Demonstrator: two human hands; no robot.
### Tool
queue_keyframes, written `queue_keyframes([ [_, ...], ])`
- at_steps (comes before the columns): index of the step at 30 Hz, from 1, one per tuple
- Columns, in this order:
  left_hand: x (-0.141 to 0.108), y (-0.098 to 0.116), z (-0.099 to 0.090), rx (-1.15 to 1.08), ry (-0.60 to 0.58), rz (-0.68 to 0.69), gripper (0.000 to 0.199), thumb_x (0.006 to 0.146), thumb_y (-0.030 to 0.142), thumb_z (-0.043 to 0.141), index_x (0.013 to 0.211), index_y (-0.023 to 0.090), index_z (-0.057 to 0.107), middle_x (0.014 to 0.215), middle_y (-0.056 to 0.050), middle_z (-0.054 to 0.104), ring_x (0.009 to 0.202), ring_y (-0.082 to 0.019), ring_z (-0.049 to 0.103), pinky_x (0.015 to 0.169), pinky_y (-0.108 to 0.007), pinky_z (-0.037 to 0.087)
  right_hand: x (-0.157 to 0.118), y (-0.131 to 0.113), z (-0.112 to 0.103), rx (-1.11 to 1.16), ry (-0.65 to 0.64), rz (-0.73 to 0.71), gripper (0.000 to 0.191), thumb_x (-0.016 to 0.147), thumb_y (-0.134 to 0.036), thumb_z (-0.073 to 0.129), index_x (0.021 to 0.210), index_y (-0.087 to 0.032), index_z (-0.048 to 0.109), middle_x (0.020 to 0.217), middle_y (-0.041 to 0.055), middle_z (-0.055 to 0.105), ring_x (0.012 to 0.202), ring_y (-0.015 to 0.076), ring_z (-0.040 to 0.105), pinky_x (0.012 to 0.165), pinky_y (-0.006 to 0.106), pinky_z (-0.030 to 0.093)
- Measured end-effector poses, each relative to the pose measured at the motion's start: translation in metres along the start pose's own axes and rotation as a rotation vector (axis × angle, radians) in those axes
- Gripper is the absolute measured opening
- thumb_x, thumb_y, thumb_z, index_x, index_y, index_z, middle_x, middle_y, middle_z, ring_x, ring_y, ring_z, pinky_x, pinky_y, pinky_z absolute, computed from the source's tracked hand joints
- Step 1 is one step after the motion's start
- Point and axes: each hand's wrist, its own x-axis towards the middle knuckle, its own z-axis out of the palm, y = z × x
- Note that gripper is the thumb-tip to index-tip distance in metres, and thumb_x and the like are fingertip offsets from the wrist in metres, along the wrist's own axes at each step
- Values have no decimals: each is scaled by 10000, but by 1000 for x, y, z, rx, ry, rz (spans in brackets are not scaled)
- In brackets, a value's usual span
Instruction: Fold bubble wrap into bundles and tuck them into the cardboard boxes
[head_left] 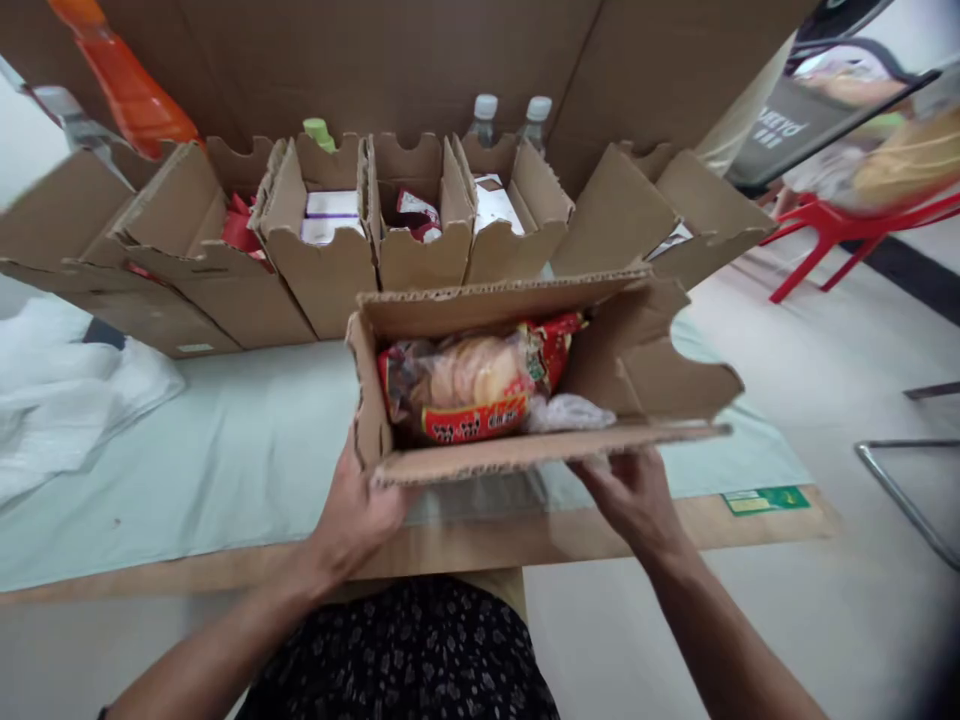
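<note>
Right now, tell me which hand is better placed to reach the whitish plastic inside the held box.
Probably the right hand: it holds the box close to the whitish plastic. The left hand is farther off, by the box's left end.

Left fingers; right fingers, well apart

The person's left hand and right hand hold an open brown cardboard box, in which lies a red, transparent plastic packet. Behind, I see similar brown boxes.
</note>
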Motion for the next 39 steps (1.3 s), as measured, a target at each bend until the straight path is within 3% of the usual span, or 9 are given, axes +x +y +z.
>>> queue_keyframes([
  [3, -35, -11, -42, 70, 126, -110, 253, 884, 392, 747, 1076, 229, 715, 990, -72, 775, 1016, -328, 747, 986, -538, 623, -21, -27, 24, 22, -127, 8, 438, 932, -637, 634, 765, -232, 626, 663, 48, 633, 567, 179, 541, 462, 301, 444],
  [7, -10, -12, -79, 56, 269, -187, 208, 839, 382, 794, 928, 220, 699, 922, -27, 745, 1020, -310, 731, 1081, -547, 566, 12, -63, 63, 117, -143, -115, 432, 895, -605, 690, 1102, -226, 670, 1020, 80, 729, 799, 200, 627, 658, 330, 563],
  [11, 29, 0, -48, -144, 175, -117, 234, 784, 344, 766, 939, 200, 665, 970, -55, 728, 1086, -295, 704, 1131, -527, 517, 25, -53, 62, 122, 10, -40, 455, 861, -605, 727, 1089, -220, 645, 1018, 78, 721, 877, 219, 642, 694, 337, 558],
  [16, 32, -7, -10, -265, 27, -145, 436, 769, 285, 731, 1186, 192, 644, 1184, -83, 722, 1184, -268, 665, 1092, -432, 522, -34, -6, 39, -30, 114, 75, 403, 857, -573, 741, 1032, -237, 604, 936, 55, 679, 838, 223, 646, 762, 391, 575],
  [20, 24, -25, -15, -236, -13, -161, 441, 828, 285, 698, 1252, 206, 609, 1208, -83, 696, 1142, -243, 653, 1020, -393, 522, -57, 19, 30, 8, 25, 86, 539, 827, -686, 747, 1122, -257, 607, 957, 62, 687, 902, 245, 679, 848, 419, 601],
  [23, 20, -29, -18, -164, -28, -188, 383, 827, 310, 678, 1186, 187, 625, 1129, -82, 688, 1060, -244, 641, 952, -389, 520, -40, 29, 18, 45, -80, 51, 771, 714, -817, 766, 1225, -256, 629, 1062, 105, 722, 1118, 319, 677, 1049, 512, 554],
  [26, 19, -27, -13, -84, 2, -225, 333, 828, 344, 662, 1119, 184, 636, 1018, -58, 675, 957, -226, 623, 850, -357, 519, -13, 30, 9, 47, -147, -7, 889, 656, -856, 773, 1295, -251, 645, 1146, 126, 737, 1234, 354, 649, 1100, 525, 530],
  [33, 20, -31, -5, -74, 12, -286, 313, 854, 381, 642, 1096, 181, 639, 993, -57, 697, 970, -236, 652, 851, -354, 522, 11, 56, 12, 84, -251, -56, 580, 629, -784, 816, 890, -269, 767, 784, 68, 735, 996, 347, 715, 981, 490, 606],
  [39, 19, -33, -4, -25, 12, -279, 327, 847, 404, 635, 1092, 188, 660, 1002, -72, 723, 944, -247, 652, 798, -349, 528, -5, 80, 6, 38, -172, 40, 505, 535, -689, 897, 802, -286, 753, 856, 61, 763, 925, 336, 709, 893, 516, 630],
])
